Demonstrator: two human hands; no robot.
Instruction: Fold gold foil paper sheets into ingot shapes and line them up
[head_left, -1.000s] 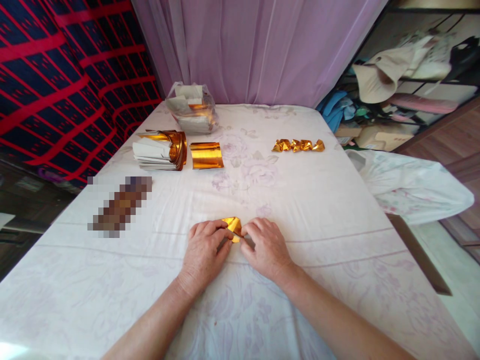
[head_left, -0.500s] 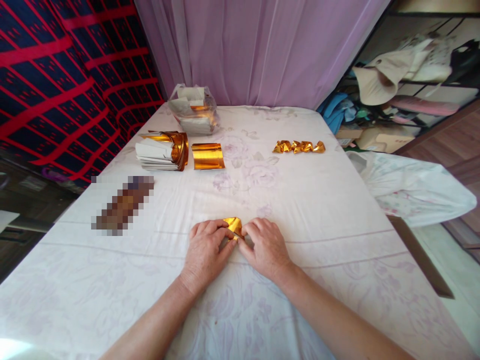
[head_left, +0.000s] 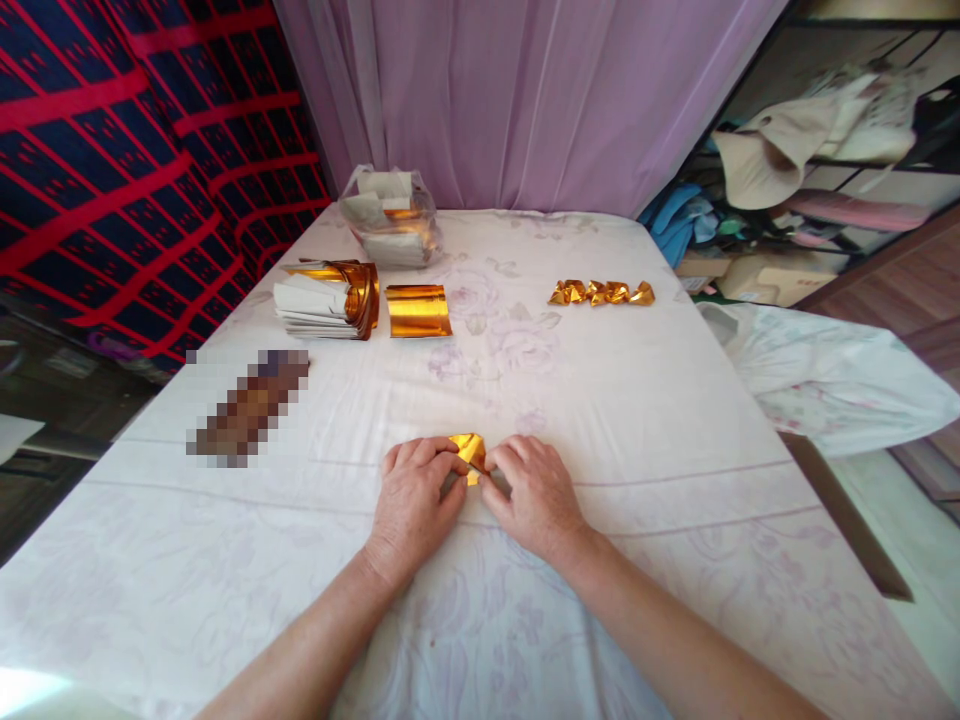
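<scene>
A small piece of gold foil paper (head_left: 469, 449), partly folded, lies low on the table between my hands. My left hand (head_left: 421, 490) is closed on its left side, fingers curled over the edge and thumb at the near side. On the right side my right hand (head_left: 531, 492) pinches it with thumb and fingertips. The fingers hide both ends of the paper. Farther off lies a flat gold sheet (head_left: 419, 311), next to a stack of gold sheets with white backs (head_left: 326, 302). A row of folded gold pieces (head_left: 601, 293) sits at the back right.
A clear plastic bag (head_left: 391, 222) with more sheets stands at the far left. A pixelated dark object (head_left: 249, 410) lies on the left of the cloth-covered table (head_left: 645, 600). Shelves with a beige cap (head_left: 769, 150) and other clothing stand beyond the right edge.
The thumbs have drawn slightly apart, so a little more of the gold paper's near edge shows between them. The view has shifted slightly; the other things lie as before.
</scene>
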